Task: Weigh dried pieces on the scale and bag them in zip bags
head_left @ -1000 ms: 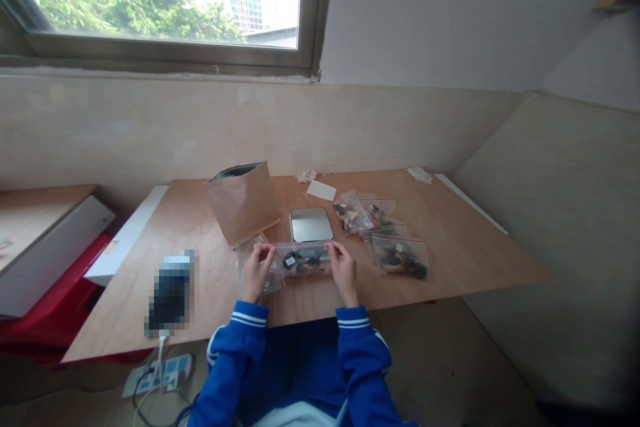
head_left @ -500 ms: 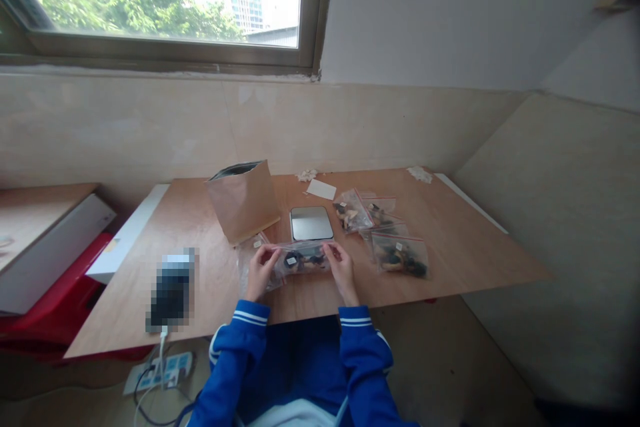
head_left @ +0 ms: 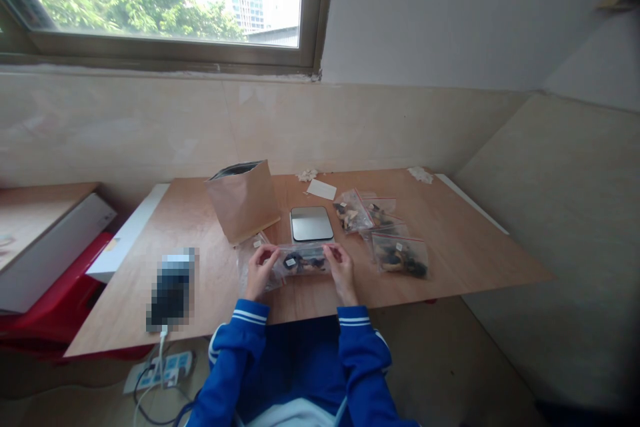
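Observation:
Stretched between my hands is a clear zip-lock bag (head_left: 306,261) with dark and tan dried pieces and a small white label inside. My left hand (head_left: 261,269) pinches its top left corner between thumb and fingers. At the top right corner my right hand (head_left: 341,269) grips it the same way. Another clear plastic bag (head_left: 244,260) lies flat beside and partly behind my left hand. Just beyond the held bag sits a small scale (head_left: 311,223) with a shiny square plate.
A brown paper pouch (head_left: 244,203) stands open at back left. Several filled zip-lock bags (head_left: 400,257) lie to the right. A white card (head_left: 321,189) and crumbled pale bits (head_left: 307,175) are near the wall. A blurred dark device (head_left: 171,293) with a white cable lies left.
Both hands keep their hold on the bag's top corners. The bag has tilted slightly, so more of its contents show. Everything else stays in place.

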Available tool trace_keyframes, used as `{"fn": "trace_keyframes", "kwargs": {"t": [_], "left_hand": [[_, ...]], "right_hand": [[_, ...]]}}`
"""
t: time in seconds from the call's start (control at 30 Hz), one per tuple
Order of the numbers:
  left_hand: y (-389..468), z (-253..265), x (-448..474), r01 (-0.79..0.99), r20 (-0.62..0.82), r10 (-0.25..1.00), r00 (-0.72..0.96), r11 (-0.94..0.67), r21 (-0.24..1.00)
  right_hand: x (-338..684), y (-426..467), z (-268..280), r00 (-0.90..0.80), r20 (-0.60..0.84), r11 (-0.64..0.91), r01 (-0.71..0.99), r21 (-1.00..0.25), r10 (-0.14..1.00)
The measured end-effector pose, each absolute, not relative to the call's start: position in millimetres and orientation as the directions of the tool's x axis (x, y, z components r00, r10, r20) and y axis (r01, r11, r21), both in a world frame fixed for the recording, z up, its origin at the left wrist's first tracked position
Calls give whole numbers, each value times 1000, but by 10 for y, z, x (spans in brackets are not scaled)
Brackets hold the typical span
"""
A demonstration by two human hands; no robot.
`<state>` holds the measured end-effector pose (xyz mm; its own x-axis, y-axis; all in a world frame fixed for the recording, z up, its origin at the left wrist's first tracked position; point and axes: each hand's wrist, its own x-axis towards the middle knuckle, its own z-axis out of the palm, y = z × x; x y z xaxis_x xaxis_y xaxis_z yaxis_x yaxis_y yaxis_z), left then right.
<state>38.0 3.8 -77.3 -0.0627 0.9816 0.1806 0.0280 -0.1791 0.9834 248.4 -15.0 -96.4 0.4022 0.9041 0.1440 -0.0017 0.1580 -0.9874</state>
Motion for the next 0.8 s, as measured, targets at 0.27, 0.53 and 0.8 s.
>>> {"fn": "trace_keyframes", "kwargs": {"t": [0.27, 0.53, 0.8], "left_hand": [[19, -772, 428, -15, 128, 992, 3, -128, 992], [23, -798, 426, 15, 134, 990, -41, -134, 991], [2, -748, 460, -6, 130, 991, -14, -130, 991]], "right_hand": [[2439, -195, -828, 326, 122, 127, 4, -992, 938], [2458, -187, -849, 346, 169, 163, 45, -986, 923], [2457, -197, -858, 351, 181, 180, 36, -983, 919]]}}
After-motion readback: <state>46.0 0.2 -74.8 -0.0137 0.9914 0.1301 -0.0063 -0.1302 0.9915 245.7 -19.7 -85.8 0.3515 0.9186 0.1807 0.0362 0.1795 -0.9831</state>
